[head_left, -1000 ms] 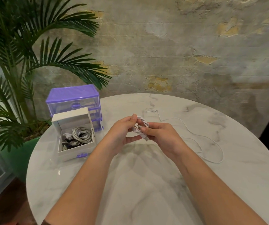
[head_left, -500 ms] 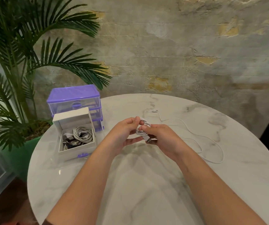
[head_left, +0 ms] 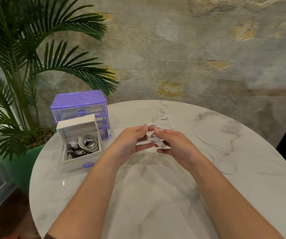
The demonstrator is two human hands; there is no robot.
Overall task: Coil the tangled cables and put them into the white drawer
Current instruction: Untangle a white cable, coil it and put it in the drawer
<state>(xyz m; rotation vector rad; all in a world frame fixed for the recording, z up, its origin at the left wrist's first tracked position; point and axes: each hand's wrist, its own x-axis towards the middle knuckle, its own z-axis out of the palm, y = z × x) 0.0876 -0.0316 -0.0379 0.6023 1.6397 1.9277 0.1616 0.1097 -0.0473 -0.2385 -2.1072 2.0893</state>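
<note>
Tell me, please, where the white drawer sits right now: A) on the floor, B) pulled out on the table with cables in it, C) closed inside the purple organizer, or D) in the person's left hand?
B: the white drawer stands on the table before the purple organizer, cables inside.

A leafy green palm plant (head_left: 23,66) is standing in its green pot (head_left: 20,167) beside the round white marble bench (head_left: 156,204), fronds spreading against the weathered plaster wall (head_left: 190,57).

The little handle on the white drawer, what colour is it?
Purple; the handle sits on the white drawer's front wall, clearest in the head view.
</note>
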